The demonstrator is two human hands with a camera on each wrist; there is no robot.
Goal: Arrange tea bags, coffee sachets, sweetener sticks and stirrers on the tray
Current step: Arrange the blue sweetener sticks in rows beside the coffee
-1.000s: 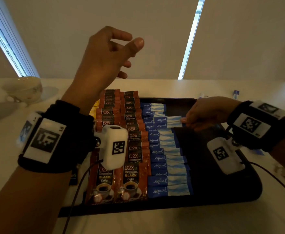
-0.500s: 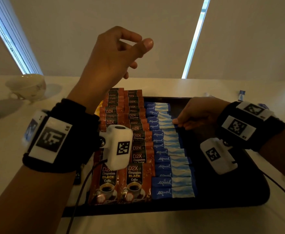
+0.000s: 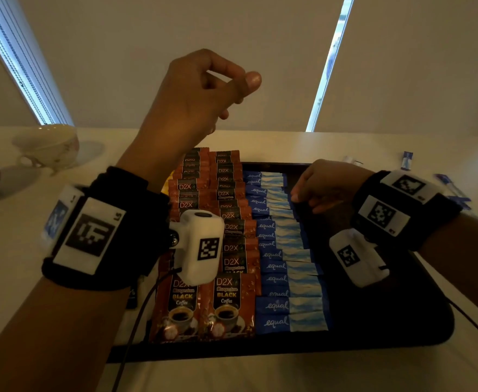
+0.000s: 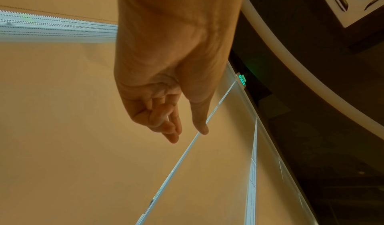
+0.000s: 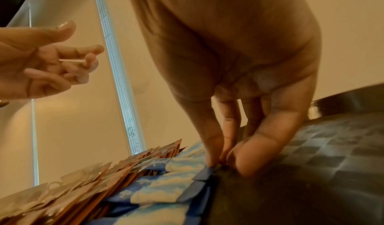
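Observation:
A dark tray point(image 3: 387, 321) holds two overlapping columns of orange D2X coffee sachets point(image 3: 226, 301) and one column of blue Equal sweetener sticks point(image 3: 288, 278). My right hand point(image 3: 295, 198) is low over the tray's far part and pinches the right end of one sweetener stick point(image 3: 277, 206) lying in the column. In the right wrist view the thumb and forefinger of that hand point(image 5: 222, 161) close on the stick's dark blue end point(image 5: 204, 174). My left hand point(image 3: 232, 89) is raised high above the sachets, fingers loosely curled, holding nothing point(image 4: 187, 133).
A teacup point(image 3: 48, 145) on a saucer stands at the far left of the white table. Loose blue sticks point(image 3: 407, 159) point(image 3: 452, 190) lie on the table right of the tray. The tray's right half is bare.
My right hand has carried its sweetener stick left and set it into the blue column. The raised left hand's fingers have curled in closer to the thumb.

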